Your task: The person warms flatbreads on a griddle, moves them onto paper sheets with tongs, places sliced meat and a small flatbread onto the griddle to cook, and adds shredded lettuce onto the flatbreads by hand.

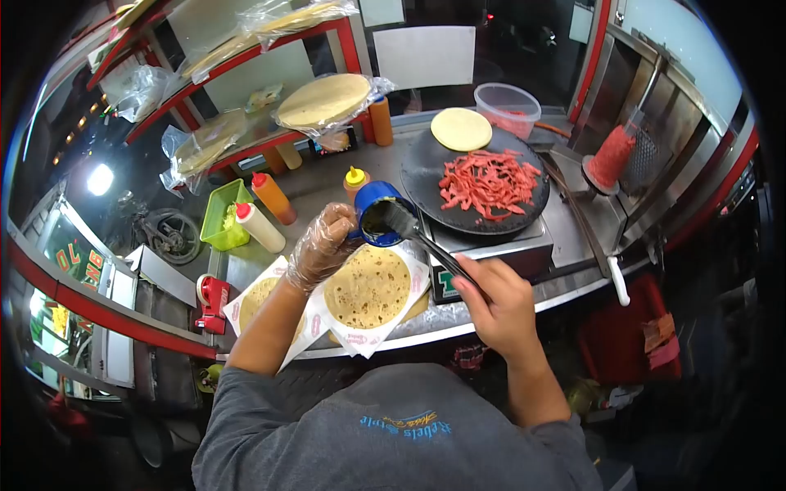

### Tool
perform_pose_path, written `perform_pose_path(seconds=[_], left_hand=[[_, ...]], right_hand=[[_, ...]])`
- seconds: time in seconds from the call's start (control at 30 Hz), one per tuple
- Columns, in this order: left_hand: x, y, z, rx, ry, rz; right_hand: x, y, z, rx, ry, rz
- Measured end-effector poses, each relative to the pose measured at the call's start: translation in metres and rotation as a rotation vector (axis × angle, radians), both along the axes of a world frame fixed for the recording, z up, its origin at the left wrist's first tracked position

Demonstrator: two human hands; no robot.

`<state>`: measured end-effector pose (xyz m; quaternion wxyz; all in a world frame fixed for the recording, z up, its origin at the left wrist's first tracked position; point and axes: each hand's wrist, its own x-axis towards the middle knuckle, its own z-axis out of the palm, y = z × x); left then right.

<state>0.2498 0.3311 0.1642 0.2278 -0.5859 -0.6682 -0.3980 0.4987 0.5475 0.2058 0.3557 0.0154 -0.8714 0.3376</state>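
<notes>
My left hand (pixel 323 250), in a clear plastic glove, is closed on a blue mug (pixel 381 196) tilted with its mouth toward me. My bare right hand (pixel 498 304) grips the black handle of a basting brush (pixel 438 252); its bristle end sits at the mug's mouth. Just below the mug, a browned flatbread (pixel 367 295) lies on white printed paper (pixel 358 339). A second flatbread (pixel 260 299) on paper is partly behind my left forearm. On the round black griddle (pixel 422 192) are a pile of red meat strips (pixel 490 185) and a pale flatbread (pixel 462 129).
Sauce bottles (pixel 273 197) and a green tub (pixel 226 214) stand at left. Shelves above hold bagged flatbreads (pixel 324 101). Behind the griddle is a clear plastic tub (pixel 509 105). At right, a white-handled knife (pixel 618 282) overhangs the counter edge, near a vertical meat spit (pixel 610 159).
</notes>
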Motion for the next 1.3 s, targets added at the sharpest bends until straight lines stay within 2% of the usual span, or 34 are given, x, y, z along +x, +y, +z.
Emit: perform_pose_path(seconds=[0.1,0.17,0.3,0.4,0.5,0.53,0.63,0.67,0.7,0.73,0.77,0.8,0.83,0.87,0.9,1.0,1.03,1.1,1.2,1.23,1.3], left_hand=[[0.017,0.011,-0.002,-0.015,0.009,0.014],[0.016,0.015,-0.028,0.072,-0.137,0.035],[0.008,0.019,-0.048,0.160,-0.240,0.112],[0.012,0.019,-0.049,0.130,-0.316,0.093],[0.008,0.021,-0.060,0.078,-0.235,0.017],[0.011,0.021,-0.056,0.029,-0.249,0.038],[-0.016,0.016,-0.069,0.061,-0.204,0.209],[-0.024,0.010,-0.063,0.031,-0.358,0.301],[-0.052,0.004,-0.073,0.128,-0.200,0.405],[-0.070,-0.003,-0.069,0.237,-0.541,0.303],[-0.080,-0.010,-0.041,0.264,-0.391,0.368],[-0.118,-0.021,-0.043,0.336,-0.412,0.340],[-0.129,-0.026,-0.020,0.377,-0.442,0.356],[-0.133,-0.021,0.008,0.514,-0.566,0.195],[-0.145,-0.027,0.027,0.475,-0.554,0.298],[-0.209,-0.038,0.045,0.528,-0.574,0.291],[-0.226,-0.039,0.049,0.542,-0.618,0.303],[-0.255,-0.046,0.047,0.460,-0.587,0.469],[-0.291,-0.058,0.036,0.374,-0.731,0.590],[-0.296,-0.058,0.036,0.391,-0.776,0.584],[-0.310,-0.057,0.041,0.392,-0.818,0.588]], right_hand=[[-0.024,-0.008,-0.001,0.180,-0.053,-0.102],[-0.033,-0.014,-0.010,0.189,-0.058,-0.095],[-0.033,-0.011,-0.017,-0.175,-0.086,0.066],[-0.040,-0.010,-0.040,-0.262,-0.078,0.030],[-0.047,-0.016,-0.062,-0.347,-0.175,0.032],[-0.048,-0.018,-0.067,-0.423,-0.213,0.051],[-0.032,-0.014,-0.065,-1.144,-0.436,0.246],[-0.026,-0.012,-0.061,-1.172,-0.389,0.241],[-0.022,0.001,-0.068,-1.149,-0.355,0.191],[-0.023,0.021,-0.069,-0.910,-0.303,0.052],[-0.025,0.045,-0.068,-0.675,-0.253,-0.084],[-0.034,0.077,-0.070,-0.312,-0.096,-0.248],[-0.046,0.107,-0.065,0.052,0.054,-0.399],[-0.056,0.127,-0.047,0.186,-0.068,-0.528],[-0.062,0.139,-0.034,0.320,-0.192,-0.654],[-0.075,0.141,-0.022,0.653,-0.486,-0.603],[-0.068,0.129,-0.008,0.705,-0.455,-0.553],[-0.052,0.105,0.017,0.622,-0.378,-0.462],[-0.049,0.127,0.017,0.626,-0.573,-0.473],[-0.052,0.137,0.028,0.533,-0.585,-0.527],[-0.074,0.195,0.026,0.235,-0.551,-0.434]])
